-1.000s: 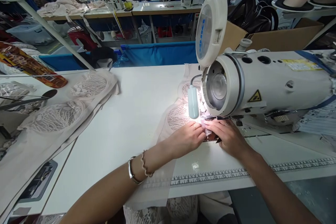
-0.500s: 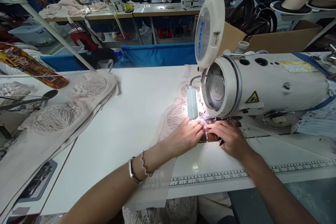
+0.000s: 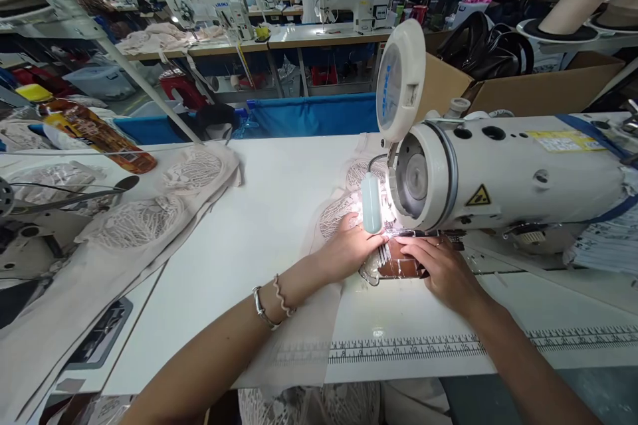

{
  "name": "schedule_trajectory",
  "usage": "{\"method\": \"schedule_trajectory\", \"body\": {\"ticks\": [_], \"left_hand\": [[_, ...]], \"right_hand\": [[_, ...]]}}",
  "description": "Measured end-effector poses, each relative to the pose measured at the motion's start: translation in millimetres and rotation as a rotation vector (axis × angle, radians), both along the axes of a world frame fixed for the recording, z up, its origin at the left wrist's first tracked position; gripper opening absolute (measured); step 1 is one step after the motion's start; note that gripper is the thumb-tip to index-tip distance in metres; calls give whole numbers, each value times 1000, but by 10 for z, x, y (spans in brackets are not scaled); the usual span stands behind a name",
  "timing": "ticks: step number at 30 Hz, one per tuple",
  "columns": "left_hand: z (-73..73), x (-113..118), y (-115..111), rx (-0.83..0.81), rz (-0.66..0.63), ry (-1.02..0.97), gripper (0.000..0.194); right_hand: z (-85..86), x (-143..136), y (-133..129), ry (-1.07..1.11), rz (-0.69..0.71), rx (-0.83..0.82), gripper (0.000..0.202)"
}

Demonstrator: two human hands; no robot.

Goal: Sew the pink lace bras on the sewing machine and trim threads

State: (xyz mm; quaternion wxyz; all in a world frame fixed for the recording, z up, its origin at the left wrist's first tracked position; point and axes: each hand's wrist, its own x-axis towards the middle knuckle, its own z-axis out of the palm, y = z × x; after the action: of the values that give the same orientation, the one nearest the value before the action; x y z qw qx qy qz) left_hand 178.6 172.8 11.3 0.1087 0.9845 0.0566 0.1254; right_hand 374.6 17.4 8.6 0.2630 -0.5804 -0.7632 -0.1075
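Note:
Pale lace fabric (image 3: 333, 218) lies on the sewing table and runs under the head of a white sewing machine (image 3: 513, 163). My left hand (image 3: 349, 252) presses on the lace, fingers together and thumb side close to the needle area; the small lamp (image 3: 371, 202) hides part of its fingers. To the right, my right hand (image 3: 443, 269) rests with stretched fingers over the brown machine bed plate (image 3: 401, 267), fingertips near the needle area. A small dark thing shows under its palm, too hidden to name. The needle itself is out of sight.
More lace pieces (image 3: 139, 222) lie along the table's left side, beside a drink bottle (image 3: 100, 133) lying tilted. A printed ruler strip (image 3: 399, 348) follows the front edge. Behind the machine stands a cardboard box (image 3: 548, 89) with a black bag (image 3: 491, 50).
The view has shifted, placing the scene lower and slightly right. My left hand has drawn a little away from my right fingertips, uncovering more of the brown plate and a clear sheet at its left edge.

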Motion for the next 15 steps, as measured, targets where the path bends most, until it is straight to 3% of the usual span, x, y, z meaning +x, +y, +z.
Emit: {"method": "schedule_trajectory", "body": {"ticks": [5,8,12,15], "left_hand": [[-81,24,90,-37,54,-25,41],[-82,46,67,-6,116,-40,35],[-33,94,85,35,413,-15,23],[2,66,257,28,583,10,26]], "right_hand": [[-9,23,5,32,9,45,53],[68,-26,22,91,53,65,46],[440,-409,-79,420,241,24,33],[818,-835,-353,729,349,-149,32]]}}
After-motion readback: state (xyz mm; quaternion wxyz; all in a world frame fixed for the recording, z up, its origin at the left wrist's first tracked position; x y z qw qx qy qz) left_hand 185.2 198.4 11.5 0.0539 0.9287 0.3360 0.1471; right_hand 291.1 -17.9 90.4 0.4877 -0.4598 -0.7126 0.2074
